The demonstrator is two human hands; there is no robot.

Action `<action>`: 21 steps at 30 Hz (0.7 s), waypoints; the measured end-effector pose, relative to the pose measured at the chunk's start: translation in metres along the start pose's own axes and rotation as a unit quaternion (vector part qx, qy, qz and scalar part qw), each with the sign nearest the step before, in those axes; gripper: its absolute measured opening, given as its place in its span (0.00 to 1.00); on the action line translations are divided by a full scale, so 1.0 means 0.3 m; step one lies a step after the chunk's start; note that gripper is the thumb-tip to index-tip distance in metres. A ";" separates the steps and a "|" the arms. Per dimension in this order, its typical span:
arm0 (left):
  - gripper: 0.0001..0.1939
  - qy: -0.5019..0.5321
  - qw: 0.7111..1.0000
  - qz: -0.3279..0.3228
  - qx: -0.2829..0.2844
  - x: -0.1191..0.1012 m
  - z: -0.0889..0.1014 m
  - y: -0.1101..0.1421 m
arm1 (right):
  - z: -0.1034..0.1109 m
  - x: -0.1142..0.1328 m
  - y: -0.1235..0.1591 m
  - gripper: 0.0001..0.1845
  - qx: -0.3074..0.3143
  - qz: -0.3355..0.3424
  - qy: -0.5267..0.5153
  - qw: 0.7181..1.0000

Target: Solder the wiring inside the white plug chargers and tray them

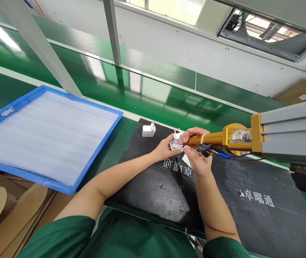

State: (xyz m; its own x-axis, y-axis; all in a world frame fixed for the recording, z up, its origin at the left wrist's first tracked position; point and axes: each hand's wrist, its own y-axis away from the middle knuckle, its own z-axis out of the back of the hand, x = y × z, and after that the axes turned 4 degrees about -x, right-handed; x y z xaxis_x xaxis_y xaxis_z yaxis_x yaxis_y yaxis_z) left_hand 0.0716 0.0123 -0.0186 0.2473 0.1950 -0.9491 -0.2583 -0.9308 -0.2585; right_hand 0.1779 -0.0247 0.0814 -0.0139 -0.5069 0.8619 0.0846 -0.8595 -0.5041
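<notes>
My left hand is closed on the side of a small white plug adapter, whose open face with a grey inside looks up at me. Two thin prongs stick up at its far side. My right hand has its fingertips and thumb closed at the adapter's right side, partly hidden behind the gold shaft of a machine. That shaft's tip ends right over the adapter; whether they touch, I cannot tell. Another white plug adapter stands on the black mat beyond my left hand. Black tweezers lie between my forearms.
The machine's grey body juts in from the right, with a small black switch and wires at its shaft. A blue-rimmed tray with a white sheet is at left. Cardboard pieces stand below it. A grey post rises behind.
</notes>
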 end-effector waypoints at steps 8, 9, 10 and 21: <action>0.26 -0.031 0.999 0.005 0.015 0.013 0.012 -0.003 | 0.014 -0.009 0.002 0.21 0.005 0.003 -0.001 1.000; 0.25 -0.036 0.999 0.011 0.017 0.011 0.016 -0.005 | 0.016 -0.010 0.000 0.23 0.004 0.004 -0.006 1.000; 0.24 -0.047 0.999 0.020 0.013 0.009 0.021 -0.009 | 0.017 -0.012 -0.003 0.25 0.000 0.008 -0.015 1.000; 0.22 -0.092 0.989 0.063 -0.093 -0.118 0.088 -0.078 | 0.076 -0.028 -0.074 0.19 -0.002 0.052 -0.018 0.999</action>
State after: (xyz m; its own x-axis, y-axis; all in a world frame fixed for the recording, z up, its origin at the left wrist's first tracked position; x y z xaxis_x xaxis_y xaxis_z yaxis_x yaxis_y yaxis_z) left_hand 0.0442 0.0353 0.0163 0.0458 0.1100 -0.9929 -0.0952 -0.9889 -0.1140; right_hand 0.1987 0.0001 0.0865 0.0304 -0.5902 0.8067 0.0794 -0.8030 -0.5906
